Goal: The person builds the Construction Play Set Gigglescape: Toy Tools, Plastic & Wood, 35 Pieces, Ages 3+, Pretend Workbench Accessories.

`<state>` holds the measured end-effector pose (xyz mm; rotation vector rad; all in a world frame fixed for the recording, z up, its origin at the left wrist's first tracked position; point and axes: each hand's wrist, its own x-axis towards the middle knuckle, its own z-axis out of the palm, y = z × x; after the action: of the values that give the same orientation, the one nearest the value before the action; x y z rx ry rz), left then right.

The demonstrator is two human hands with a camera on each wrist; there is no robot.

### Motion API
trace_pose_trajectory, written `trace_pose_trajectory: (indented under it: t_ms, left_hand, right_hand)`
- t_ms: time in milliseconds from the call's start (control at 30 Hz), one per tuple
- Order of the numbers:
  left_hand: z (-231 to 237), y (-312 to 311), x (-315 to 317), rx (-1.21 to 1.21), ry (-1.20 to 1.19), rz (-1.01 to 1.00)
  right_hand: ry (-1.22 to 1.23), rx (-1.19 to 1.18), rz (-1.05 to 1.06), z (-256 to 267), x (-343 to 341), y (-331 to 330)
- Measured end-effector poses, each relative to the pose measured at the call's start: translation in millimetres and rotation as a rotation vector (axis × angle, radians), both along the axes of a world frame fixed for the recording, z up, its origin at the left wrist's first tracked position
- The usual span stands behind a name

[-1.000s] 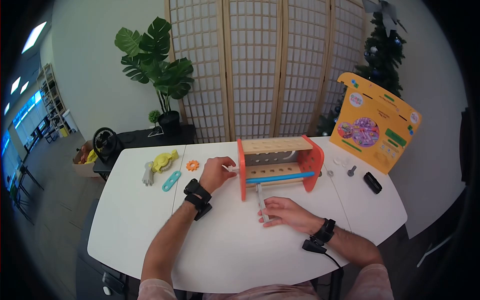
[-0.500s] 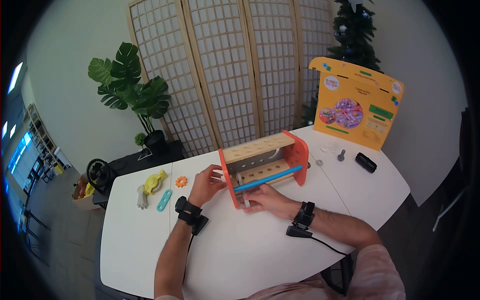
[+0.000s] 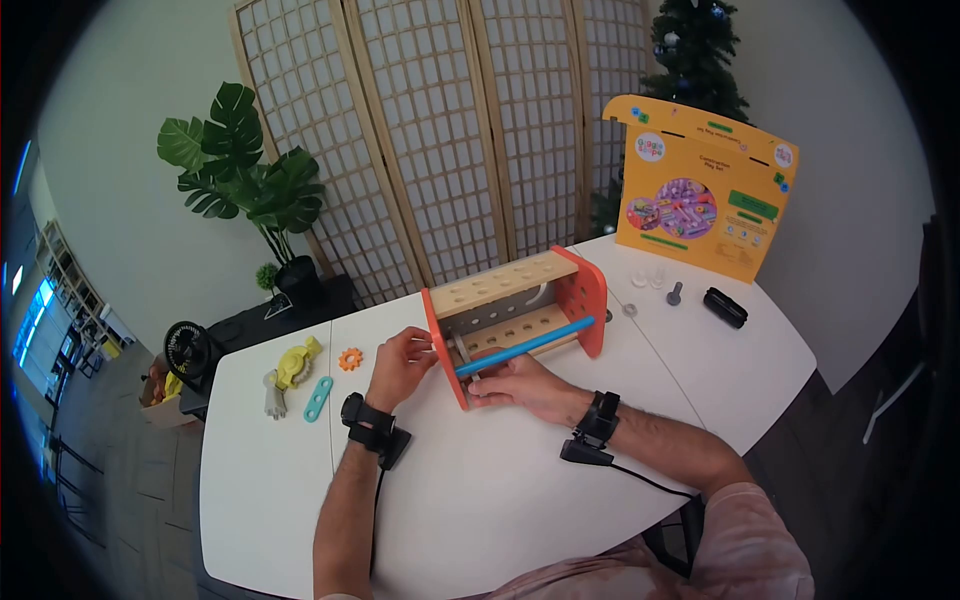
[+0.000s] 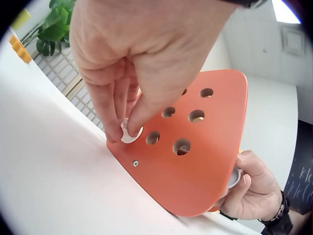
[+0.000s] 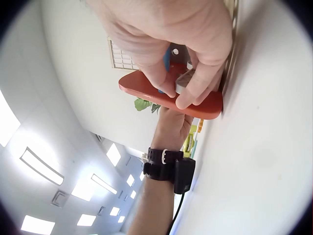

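Observation:
A toy workbench stands on the table, with a wooden top (image 3: 505, 284), red side panels (image 4: 210, 147) and a blue bar (image 3: 530, 346) across its front. My left hand (image 3: 400, 372) is at the outer face of the left panel. Its thumb and fingers pinch a white round piece (image 4: 131, 138) at a low hole there. Reaching under the blue bar, my right hand (image 3: 535, 391) pinches a grey strip (image 5: 183, 83) close to that panel's inner side. The strip's rounded end (image 4: 235, 177) shows past the panel's edge; its far part is partly hidden.
On the left lie a yellow piece (image 3: 295, 365), a grey piece (image 3: 275, 394), a teal strip (image 3: 317, 400) and an orange gear (image 3: 350, 359). To the right are a grey bolt (image 3: 675, 294), a grey ring (image 3: 629, 310) and a black object (image 3: 725, 307). Behind stands a yellow box (image 3: 700, 190).
My right hand has moved left with the grey strip, from in front of the bench to the left panel's inner side. The bench appears more angled; my left hand stays by the panel.

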<state>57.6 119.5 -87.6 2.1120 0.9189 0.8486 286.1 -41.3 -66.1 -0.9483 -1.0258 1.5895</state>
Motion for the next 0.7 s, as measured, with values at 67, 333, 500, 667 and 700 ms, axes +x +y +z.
trace_pose_trajectory:
  t_ms: [67,333,500,667,700]
  left_hand:
    - [-8.7,6.7,-2.0,-0.019,-0.014,-0.014]
    - [-14.6,13.1,-4.6,-0.081,-0.01,-0.051]
    - [-13.4,13.0,-2.9,-0.081,-0.036,-0.063]
    - [-2.9,6.9,-1.5,0.068,-0.029,-0.075]
    - [-1.0,6.4,-1.3,0.052,-0.014,-0.069]
  right_hand:
    - [0.002,0.01,0.002,-1.4,-0.6,0.8]
    - [-0.02,-0.003,-0.002,-3.8,1.2,3.8]
    - [-0.009,-0.028,-0.028,-2.0,0.8,3.1]
    - [-0.003,0.006,-0.018,-5.8,1.3,5.1]
    - [0.003,0.005,-0.014,-6.7,1.9,5.7]
